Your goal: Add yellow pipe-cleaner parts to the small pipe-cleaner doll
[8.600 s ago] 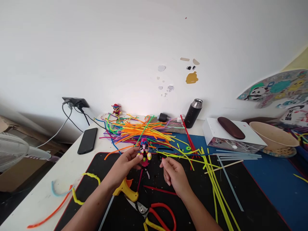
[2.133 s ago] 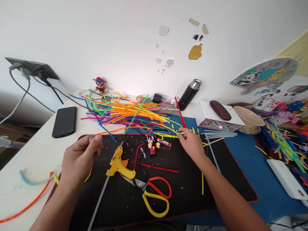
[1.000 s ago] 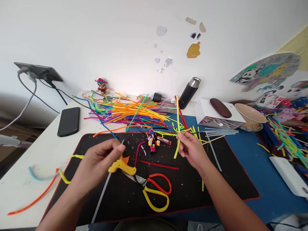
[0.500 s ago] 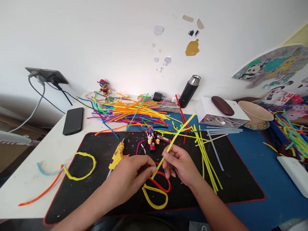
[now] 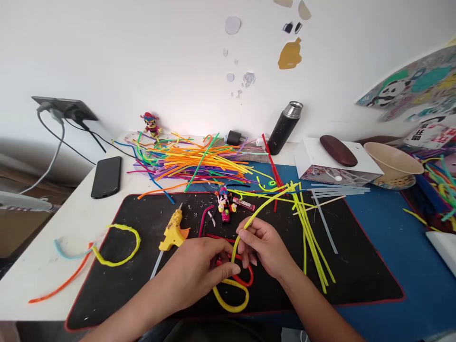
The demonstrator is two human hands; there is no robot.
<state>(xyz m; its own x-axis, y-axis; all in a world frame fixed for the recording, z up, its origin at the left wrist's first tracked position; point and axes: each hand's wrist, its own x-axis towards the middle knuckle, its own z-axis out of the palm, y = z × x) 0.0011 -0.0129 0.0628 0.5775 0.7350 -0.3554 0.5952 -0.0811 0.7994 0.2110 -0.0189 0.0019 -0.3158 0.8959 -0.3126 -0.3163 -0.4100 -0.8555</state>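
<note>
While your left hand [image 5: 215, 266] pinches the near end of the yellow stem [image 5: 265, 204] | your right hand [image 5: 261, 244] pinches it farther up, seemingly to control its curve | doll [image 5: 225, 210] rests beyond both hands, scissors [image 5: 233, 310] partly beneath your left, probably for easy reach

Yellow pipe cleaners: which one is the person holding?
The arched one pinched in the left hand and right hand; the others, like the straight bundle and open loop, lie unheld.
</note>
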